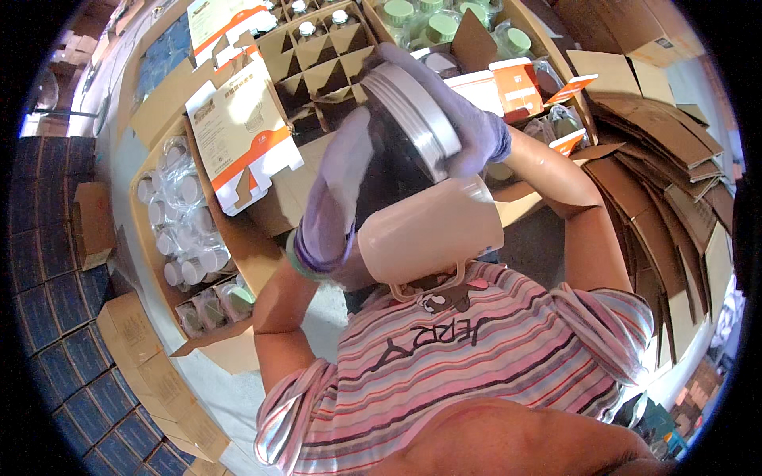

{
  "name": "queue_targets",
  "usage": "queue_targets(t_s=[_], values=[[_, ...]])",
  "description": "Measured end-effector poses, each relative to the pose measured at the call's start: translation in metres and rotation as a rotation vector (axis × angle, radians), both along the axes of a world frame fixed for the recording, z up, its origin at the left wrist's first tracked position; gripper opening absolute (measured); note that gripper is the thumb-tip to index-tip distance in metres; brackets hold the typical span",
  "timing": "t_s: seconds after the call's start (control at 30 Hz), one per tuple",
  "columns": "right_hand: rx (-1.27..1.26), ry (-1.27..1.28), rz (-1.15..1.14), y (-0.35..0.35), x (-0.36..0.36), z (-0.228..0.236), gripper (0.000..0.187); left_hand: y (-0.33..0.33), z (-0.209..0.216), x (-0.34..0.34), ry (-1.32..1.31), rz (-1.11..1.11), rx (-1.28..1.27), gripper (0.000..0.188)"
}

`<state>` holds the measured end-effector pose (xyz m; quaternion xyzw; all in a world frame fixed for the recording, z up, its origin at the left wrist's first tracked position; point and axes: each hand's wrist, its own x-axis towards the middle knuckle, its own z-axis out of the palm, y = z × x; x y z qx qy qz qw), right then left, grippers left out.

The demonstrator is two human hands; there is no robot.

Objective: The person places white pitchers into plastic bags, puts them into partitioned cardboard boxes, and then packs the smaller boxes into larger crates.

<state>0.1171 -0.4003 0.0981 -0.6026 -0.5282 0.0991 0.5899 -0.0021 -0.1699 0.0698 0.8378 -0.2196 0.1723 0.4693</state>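
Observation:
Both my gloved hands are closed round a wide dark round object with a ridged silver metal band (417,111), held tilted in front of my chest. My left hand (341,178) presses on its left side, the glove partly washed out by light. From the right and above, my right hand (460,119) wraps over the silver band. Right below it, close to my striped shirt, lies a pale pink cylindrical jug (432,226) on its side, its looped handle toward me. Whether the jug touches the dark object, or what supports it, I cannot tell.
A divided carton (313,67) with silver-capped bottles stands ahead. Green-lidded jars (440,28) fill a box at the far right. Wrapped white-lidded bottles (186,214) sit left, beside a white-and-orange carton (242,131). Flattened cardboard (659,214) is stacked right; dark blue boxes (59,301) line the left.

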Motion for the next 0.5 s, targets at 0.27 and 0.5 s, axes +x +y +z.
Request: queue_targets(t_s=[0.27, 0.5], values=[[-0.016, 0.063, -0.031, 0.012, 0.009, -0.024, 0.107, -0.024, 0.025, 0.013, 0.050, -0.145, -0.205, 0.044], [0.083, 0.390, -0.003, 0.028, 0.043, -0.069, 0.093, -0.017, 0.014, 0.040, 0.205, -0.166, -0.251, 0.060]])
